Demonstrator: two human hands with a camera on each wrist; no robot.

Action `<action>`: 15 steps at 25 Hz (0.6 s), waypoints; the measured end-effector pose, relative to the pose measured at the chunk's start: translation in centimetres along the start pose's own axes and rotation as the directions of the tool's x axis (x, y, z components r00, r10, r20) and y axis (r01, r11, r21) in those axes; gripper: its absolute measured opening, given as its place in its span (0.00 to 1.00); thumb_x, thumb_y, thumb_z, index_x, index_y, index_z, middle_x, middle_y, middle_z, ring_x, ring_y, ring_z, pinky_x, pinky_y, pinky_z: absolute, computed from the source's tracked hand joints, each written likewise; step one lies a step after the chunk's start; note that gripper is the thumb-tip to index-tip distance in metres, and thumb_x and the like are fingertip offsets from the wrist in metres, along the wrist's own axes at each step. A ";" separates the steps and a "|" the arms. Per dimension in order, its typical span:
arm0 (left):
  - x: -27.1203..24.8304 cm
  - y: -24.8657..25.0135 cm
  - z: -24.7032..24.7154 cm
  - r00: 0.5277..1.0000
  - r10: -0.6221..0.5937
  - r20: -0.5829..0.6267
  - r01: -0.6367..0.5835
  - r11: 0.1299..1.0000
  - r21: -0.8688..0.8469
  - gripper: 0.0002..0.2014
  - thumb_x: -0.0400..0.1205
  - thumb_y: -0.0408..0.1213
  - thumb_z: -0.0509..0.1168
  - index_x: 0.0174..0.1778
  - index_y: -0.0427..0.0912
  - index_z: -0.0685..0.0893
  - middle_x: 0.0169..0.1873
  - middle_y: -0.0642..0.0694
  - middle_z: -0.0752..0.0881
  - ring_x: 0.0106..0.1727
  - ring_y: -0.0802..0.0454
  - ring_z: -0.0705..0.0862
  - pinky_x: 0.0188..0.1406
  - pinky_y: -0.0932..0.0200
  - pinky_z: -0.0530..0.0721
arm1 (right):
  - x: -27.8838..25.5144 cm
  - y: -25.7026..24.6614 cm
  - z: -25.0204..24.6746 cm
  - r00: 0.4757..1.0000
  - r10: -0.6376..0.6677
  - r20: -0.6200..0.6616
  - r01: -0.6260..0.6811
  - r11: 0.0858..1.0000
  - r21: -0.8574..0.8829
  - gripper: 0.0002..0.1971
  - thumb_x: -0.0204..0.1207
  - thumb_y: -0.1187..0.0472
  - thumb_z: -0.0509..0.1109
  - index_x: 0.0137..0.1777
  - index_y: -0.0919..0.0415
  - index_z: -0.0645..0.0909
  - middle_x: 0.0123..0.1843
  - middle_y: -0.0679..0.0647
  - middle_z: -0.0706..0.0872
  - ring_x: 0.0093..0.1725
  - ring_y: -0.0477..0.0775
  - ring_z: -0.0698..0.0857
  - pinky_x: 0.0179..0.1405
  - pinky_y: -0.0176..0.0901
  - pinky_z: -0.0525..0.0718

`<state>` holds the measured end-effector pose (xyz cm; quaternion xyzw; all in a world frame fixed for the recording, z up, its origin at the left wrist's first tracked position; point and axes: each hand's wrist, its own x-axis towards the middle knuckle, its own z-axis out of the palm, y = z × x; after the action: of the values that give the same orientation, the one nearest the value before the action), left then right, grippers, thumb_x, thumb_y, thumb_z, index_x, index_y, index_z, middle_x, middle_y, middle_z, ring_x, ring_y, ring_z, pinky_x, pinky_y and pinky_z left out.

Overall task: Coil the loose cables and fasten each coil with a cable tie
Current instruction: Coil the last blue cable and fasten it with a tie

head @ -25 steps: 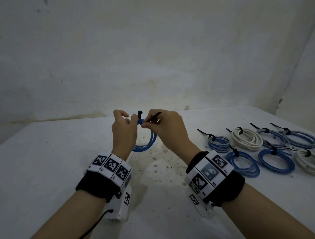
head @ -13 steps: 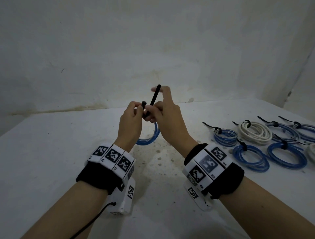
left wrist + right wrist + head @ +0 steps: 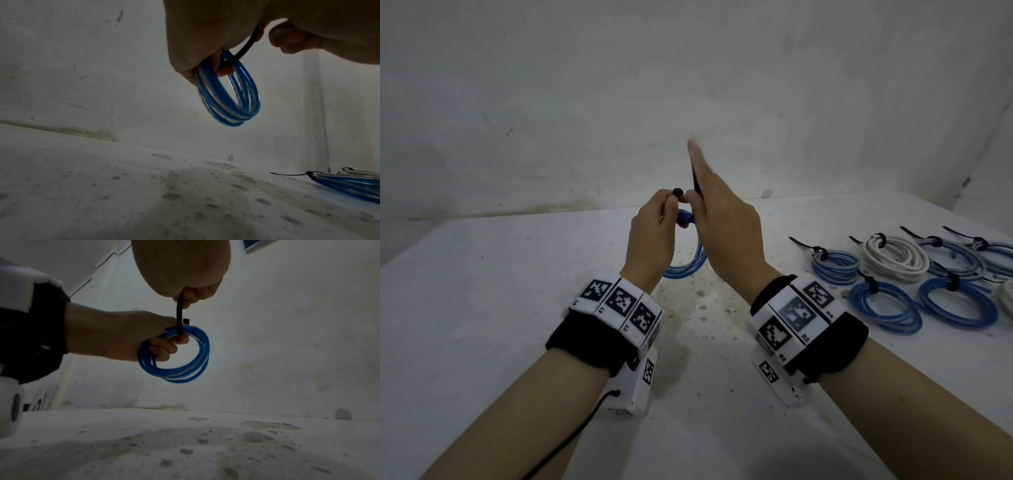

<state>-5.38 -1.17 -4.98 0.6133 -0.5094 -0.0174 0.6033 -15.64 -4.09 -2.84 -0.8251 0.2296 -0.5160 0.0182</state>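
My left hand (image 3: 652, 236) holds a small blue cable coil (image 3: 688, 263) upright above the white table (image 3: 482, 308), fingers curled through its top. A black cable tie (image 3: 697, 186) is looped over the top of the coil, its head (image 3: 677, 191) sticking up beside my left fingertips. My right hand (image 3: 722, 222) pinches the tie's tail, with its index finger stretched straight up. In the left wrist view the blue cable coil (image 3: 232, 104) hangs from my fingers and the cable tie (image 3: 242, 50) runs up into my right hand (image 3: 292, 40). The right wrist view shows the cable tie (image 3: 180, 314) standing taut above the blue cable coil (image 3: 185, 373).
Several tied coils lie on the table's right side: blue ones (image 3: 883, 305) (image 3: 955, 305), a white one (image 3: 897, 257) and a blue-grey one (image 3: 834, 265), each with a black tie tail. A stained white wall (image 3: 688, 85) stands close behind the table.
My right hand has drawn the tie's tail from beside the coil up to vertical, its index finger now straight. Both hands and the coil have risen slightly.
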 end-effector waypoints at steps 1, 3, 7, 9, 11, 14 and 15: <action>0.0 0.0 -0.1 1.000 -0.010 -0.004 0.010 1.000 0.003 0.13 0.87 0.35 0.50 0.47 0.39 0.80 0.32 0.56 0.80 0.33 0.67 0.80 0.34 0.78 0.73 | 0.0 -0.2 0.0 0.997 0.043 0.061 -0.047 0.997 0.066 0.26 0.83 0.63 0.60 0.78 0.51 0.56 0.34 0.46 0.77 0.21 0.48 0.72 0.19 0.33 0.66; 0.1 -0.1 -0.3 0.999 -0.029 -0.027 0.029 0.999 0.014 0.12 0.87 0.34 0.50 0.43 0.41 0.77 0.29 0.57 0.77 0.28 0.71 0.77 0.29 0.78 0.70 | 0.1 -0.3 -0.1 0.987 0.079 0.141 -0.093 0.992 0.091 0.18 0.83 0.61 0.60 0.69 0.53 0.59 0.31 0.45 0.75 0.22 0.50 0.74 0.22 0.37 0.67; 0.2 -0.6 -0.9 0.998 -0.055 -0.041 0.056 0.998 0.024 0.13 0.87 0.34 0.49 0.47 0.42 0.80 0.32 0.54 0.80 0.31 0.63 0.75 0.29 0.75 0.70 | 0.0 0.4 -0.1 0.990 0.033 0.137 -0.038 0.999 0.035 0.07 0.78 0.65 0.63 0.54 0.65 0.76 0.34 0.56 0.85 0.27 0.58 0.78 0.28 0.50 0.78; 0.2 -0.8 -0.9 0.998 -0.054 -0.034 0.056 0.998 0.038 0.13 0.87 0.35 0.50 0.46 0.43 0.80 0.33 0.51 0.80 0.31 0.60 0.73 0.29 0.73 0.69 | -0.1 0.6 0.1 0.991 0.014 0.130 -0.023 0.998 0.063 0.05 0.78 0.65 0.65 0.51 0.65 0.77 0.31 0.56 0.84 0.27 0.58 0.78 0.28 0.50 0.78; 0.2 -0.7 -0.8 0.999 -0.045 -0.025 0.047 0.997 0.056 0.12 0.87 0.35 0.50 0.46 0.45 0.78 0.31 0.53 0.78 0.30 0.64 0.73 0.29 0.71 0.68 | 0.0 0.6 0.3 0.992 -0.002 0.130 -0.009 0.997 0.081 0.04 0.77 0.65 0.66 0.48 0.66 0.78 0.28 0.55 0.81 0.25 0.58 0.77 0.27 0.50 0.77; 0.1 -0.7 -0.9 0.999 -0.039 0.007 0.038 0.997 0.069 0.12 0.87 0.36 0.50 0.46 0.42 0.79 0.32 0.52 0.78 0.32 0.60 0.73 0.32 0.66 0.69 | 0.2 0.8 0.5 0.990 0.007 0.143 -0.019 0.996 0.082 0.05 0.78 0.64 0.66 0.47 0.66 0.78 0.25 0.51 0.75 0.24 0.57 0.75 0.28 0.50 0.77; 0.1 -0.7 -0.9 0.999 -0.037 0.019 0.035 0.997 0.074 0.12 0.87 0.36 0.50 0.47 0.41 0.79 0.32 0.50 0.78 0.33 0.57 0.73 0.33 0.62 0.69 | 0.2 0.8 0.6 0.990 0.009 0.142 -0.021 0.996 0.082 0.05 0.78 0.64 0.66 0.47 0.67 0.78 0.25 0.50 0.74 0.24 0.56 0.74 0.28 0.49 0.76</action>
<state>-4.31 -0.73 -5.22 0.6440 -0.5048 -0.0156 0.5746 -15.36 -5.01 -3.15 -0.8565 0.2120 -0.4650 0.0729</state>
